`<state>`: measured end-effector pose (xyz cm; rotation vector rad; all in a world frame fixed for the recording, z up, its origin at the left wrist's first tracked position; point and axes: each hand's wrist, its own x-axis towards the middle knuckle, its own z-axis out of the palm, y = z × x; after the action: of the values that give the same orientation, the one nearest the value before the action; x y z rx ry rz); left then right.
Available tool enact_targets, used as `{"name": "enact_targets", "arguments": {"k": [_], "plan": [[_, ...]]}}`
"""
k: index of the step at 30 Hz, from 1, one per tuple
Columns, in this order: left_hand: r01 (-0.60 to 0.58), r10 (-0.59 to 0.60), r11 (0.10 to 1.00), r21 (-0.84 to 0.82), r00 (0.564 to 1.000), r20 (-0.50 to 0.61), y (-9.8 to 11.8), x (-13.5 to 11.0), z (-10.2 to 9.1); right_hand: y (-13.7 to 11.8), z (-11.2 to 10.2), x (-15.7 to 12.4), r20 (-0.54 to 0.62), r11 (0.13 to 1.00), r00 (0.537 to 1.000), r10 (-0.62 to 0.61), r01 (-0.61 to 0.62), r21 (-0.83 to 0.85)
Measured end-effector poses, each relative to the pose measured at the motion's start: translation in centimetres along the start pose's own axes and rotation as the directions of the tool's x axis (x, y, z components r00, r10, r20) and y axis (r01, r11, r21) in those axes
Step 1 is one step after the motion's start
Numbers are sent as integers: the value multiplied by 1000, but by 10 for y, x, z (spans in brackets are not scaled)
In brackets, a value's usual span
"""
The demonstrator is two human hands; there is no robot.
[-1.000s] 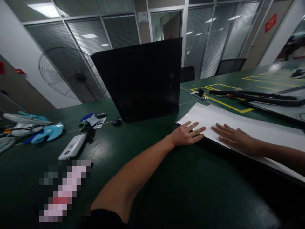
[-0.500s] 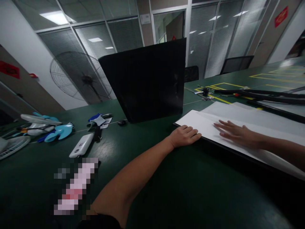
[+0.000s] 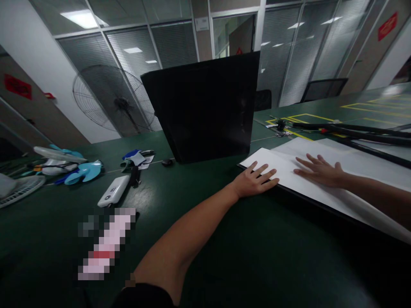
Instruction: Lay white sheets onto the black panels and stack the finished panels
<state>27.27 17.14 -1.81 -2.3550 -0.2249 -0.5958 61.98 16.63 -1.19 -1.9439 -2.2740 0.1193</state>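
table (image 3: 263, 256) dark green | black panel (image 3: 205, 111) stood upright on it | white sheet (image 3: 353, 171) lay flat on table, right of panel | left hand (image 3: 255, 183) open, fingers spread on sheet's near corner | right hand (image 3: 319, 171) open, palm down on sheet, near left | white power bank (image 3: 114, 191) well apart, leftward

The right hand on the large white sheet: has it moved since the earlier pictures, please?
Yes. The right hand has slid farther from the large white sheet's near edge, deeper onto the sheet.
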Motion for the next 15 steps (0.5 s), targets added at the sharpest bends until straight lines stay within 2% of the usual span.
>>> {"name": "enact_targets", "arguments": {"k": [2,4,6,9,15], "plan": [[20,-20,1000,-6,999,36,-2,-3,-3,-25,-2,-8,84,998,995,-60,58,25],[27,-25,1000,-16,997,78,-4,-3,-4,-48,-4,-19,182,984,968,-172,161,70],[16,-14,1000,-25,997,80,-4,-2,-3,-63,-5,-29,242,973,943,-228,212,92],[-1,3,998,-55,999,41,-4,-1,-1,-70,-6,-34,250,976,944,-218,208,66],[24,-25,997,-78,1000,-7,-4,0,0,-71,-9,-19,257,988,955,-150,150,21]]}}
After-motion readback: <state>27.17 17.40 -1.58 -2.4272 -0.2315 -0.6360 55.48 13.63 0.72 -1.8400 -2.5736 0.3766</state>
